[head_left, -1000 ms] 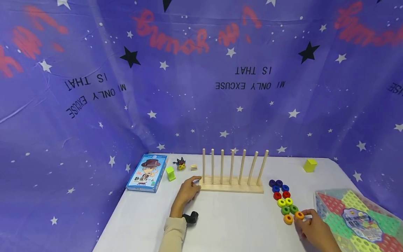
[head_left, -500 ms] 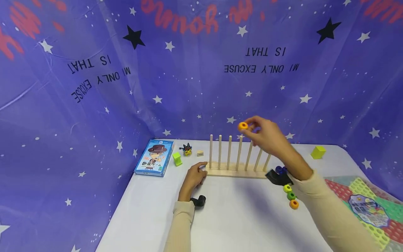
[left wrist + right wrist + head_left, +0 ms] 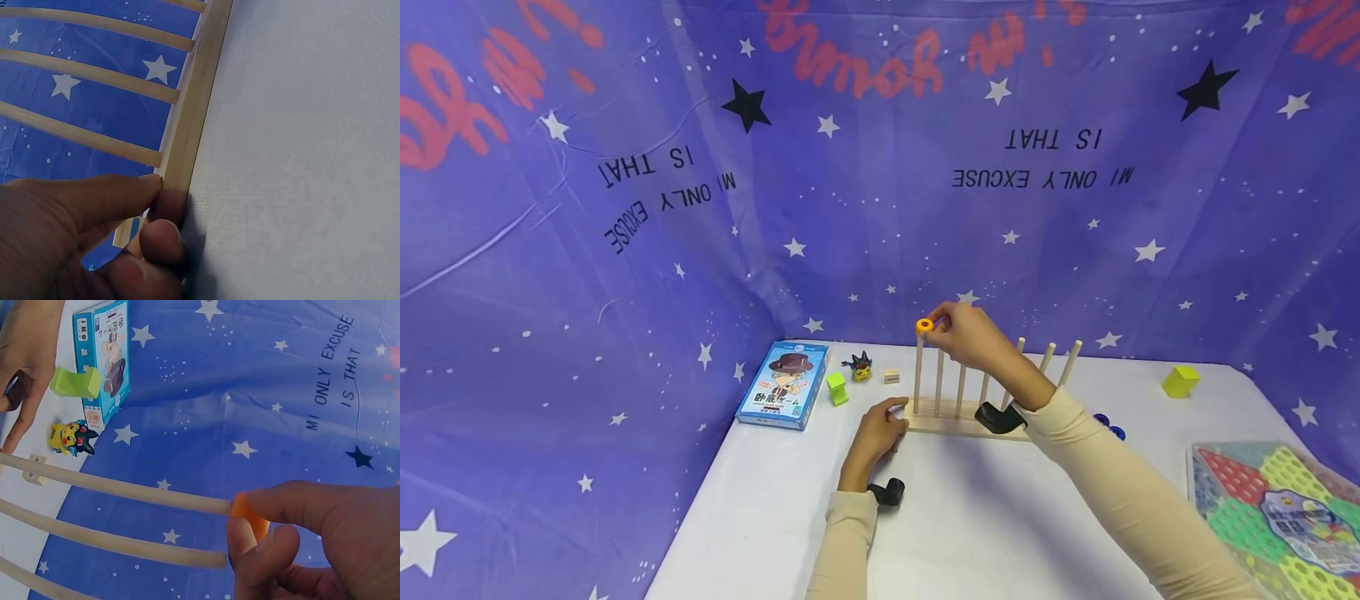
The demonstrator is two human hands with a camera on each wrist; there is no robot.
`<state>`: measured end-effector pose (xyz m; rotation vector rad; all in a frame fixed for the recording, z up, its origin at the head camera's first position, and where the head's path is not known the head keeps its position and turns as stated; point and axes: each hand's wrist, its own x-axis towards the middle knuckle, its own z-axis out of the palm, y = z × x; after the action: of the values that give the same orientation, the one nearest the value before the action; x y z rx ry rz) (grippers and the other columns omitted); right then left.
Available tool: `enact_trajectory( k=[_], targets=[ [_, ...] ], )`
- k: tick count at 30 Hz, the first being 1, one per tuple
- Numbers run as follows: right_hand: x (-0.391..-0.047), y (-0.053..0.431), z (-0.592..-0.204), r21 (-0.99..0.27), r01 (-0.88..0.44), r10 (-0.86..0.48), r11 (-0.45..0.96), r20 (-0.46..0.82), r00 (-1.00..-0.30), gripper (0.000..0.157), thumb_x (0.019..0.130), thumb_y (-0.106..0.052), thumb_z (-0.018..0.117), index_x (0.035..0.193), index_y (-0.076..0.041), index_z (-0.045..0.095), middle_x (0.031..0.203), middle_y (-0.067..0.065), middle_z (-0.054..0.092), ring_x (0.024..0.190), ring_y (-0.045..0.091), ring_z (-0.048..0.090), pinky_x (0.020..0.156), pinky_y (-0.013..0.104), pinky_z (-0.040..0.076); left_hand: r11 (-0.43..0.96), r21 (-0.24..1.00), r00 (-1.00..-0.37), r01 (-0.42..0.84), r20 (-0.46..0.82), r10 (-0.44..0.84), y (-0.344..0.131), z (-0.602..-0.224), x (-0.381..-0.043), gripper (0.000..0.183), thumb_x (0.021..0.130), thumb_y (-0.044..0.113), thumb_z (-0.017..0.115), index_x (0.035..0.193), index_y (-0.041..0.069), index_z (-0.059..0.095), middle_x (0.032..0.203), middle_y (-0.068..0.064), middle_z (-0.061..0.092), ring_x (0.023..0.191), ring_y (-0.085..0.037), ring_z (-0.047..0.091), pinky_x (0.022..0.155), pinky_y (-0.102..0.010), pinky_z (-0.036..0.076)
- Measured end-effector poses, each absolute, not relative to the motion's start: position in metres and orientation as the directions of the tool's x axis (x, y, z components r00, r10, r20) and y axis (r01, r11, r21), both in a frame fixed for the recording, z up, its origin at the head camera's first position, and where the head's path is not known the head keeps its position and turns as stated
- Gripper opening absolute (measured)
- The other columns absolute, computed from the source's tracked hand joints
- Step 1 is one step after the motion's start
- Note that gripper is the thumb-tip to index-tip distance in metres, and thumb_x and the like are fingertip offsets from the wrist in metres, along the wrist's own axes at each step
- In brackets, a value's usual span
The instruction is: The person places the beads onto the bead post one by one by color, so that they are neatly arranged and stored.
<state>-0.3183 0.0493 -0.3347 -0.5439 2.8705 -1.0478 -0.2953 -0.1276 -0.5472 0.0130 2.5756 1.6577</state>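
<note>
- The orange ring [image 3: 925, 327] has just come left to the tip of the leftmost peg [image 3: 918, 375], seemingly aligned for threading.
- The right hand [image 3: 967, 333] pinches it, thumb against fingers.
- The left hand [image 3: 876, 432] keeps gripping one end of the wooden base [image 3: 947, 423], apparently steadying it.

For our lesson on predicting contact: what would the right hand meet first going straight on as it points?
Most likely the leftmost peg: its tip lines up with the orange ring the right hand pinches, though whether they touch is unclear.
</note>
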Motion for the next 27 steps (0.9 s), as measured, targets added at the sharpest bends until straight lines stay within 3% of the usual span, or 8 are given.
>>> enact_trajectory(
  k=[6,11,14,19,22,27],
  targets=[
    [-0.316,0.054,-0.34,-0.604,-0.325,-0.336,0.728,0.1,-0.937,0.032,0.09,-0.028,0.064,0.111,-0.005,0.064,0.083,0.003,0.065,0.061,0.015,0.055,0.053,0.028,0.046,0.416,0.909,-0.994,-0.031,-0.071,0.082,-0.119,-0.552,-0.295,0.044,0.089,0.006,0.062,0.131,0.015,0.058,0.068,-0.007,0.058,0.04,-0.01,0.044,0.034,-0.02,0.036],
    [-0.308,0.063,-0.342,-0.606,-0.317,-0.317,0.73,0.11,-0.942,0.043,0.089,-0.031,0.066,0.123,-0.006,0.058,0.076,0.002,0.062,0.057,0.016,0.053,0.053,0.03,0.045,0.403,0.915,-0.993,-0.039,-0.08,0.085,-0.113,-0.557,-0.293,0.045,0.087,0.005,0.063,0.13,0.015,0.059,0.069,-0.01,0.059,0.039,-0.01,0.045,0.034,-0.019,0.035],
    [-0.296,0.081,-0.34,-0.63,-0.319,-0.289,0.708,0.155,-0.945,0.042,0.091,-0.03,0.065,0.126,-0.01,0.056,0.079,0.001,0.061,0.059,0.017,0.053,0.053,0.032,0.045,0.403,0.914,-0.992,-0.044,-0.088,0.092,-0.109,-0.562,-0.29,0.044,0.087,0.005,0.063,0.13,0.016,0.059,0.069,-0.009,0.058,0.039,-0.01,0.045,0.034,-0.02,0.035],
    [-0.262,0.144,-0.339,-0.67,-0.324,-0.18,0.668,0.276,-0.944,0.031,0.093,-0.028,0.062,0.12,-0.013,0.059,0.088,0.003,0.061,0.071,0.02,0.057,0.055,0.033,0.046,0.407,0.911,-0.988,-0.062,-0.114,0.105,-0.111,-0.568,-0.285,0.044,0.089,0.007,0.062,0.132,0.015,0.057,0.068,-0.007,0.056,0.039,-0.011,0.044,0.033,-0.022,0.037],
    [-0.238,0.195,-0.351,-0.67,-0.254,-0.048,0.697,0.31,-0.95,0.033,0.095,-0.035,0.059,0.119,-0.013,0.06,0.093,0.006,0.061,0.081,0.02,0.057,0.062,0.028,0.047,0.402,0.913,-0.988,-0.07,-0.119,0.1,-0.116,-0.565,-0.287,0.045,0.089,0.006,0.062,0.132,0.014,0.057,0.068,-0.006,0.054,0.037,-0.011,0.044,0.032,-0.022,0.037],
    [-0.203,0.265,-0.41,-0.724,-0.048,0.138,0.688,0.195,-0.971,0.042,0.097,-0.041,0.052,0.123,-0.009,0.057,0.095,0.01,0.061,0.074,0.016,0.054,0.057,0.024,0.044,0.404,0.913,-0.992,-0.049,-0.09,0.084,-0.123,-0.55,-0.302,0.044,0.09,0.007,0.062,0.132,0.015,0.057,0.07,-0.008,0.054,0.038,-0.01,0.043,0.032,-0.021,0.037]
  ],
)
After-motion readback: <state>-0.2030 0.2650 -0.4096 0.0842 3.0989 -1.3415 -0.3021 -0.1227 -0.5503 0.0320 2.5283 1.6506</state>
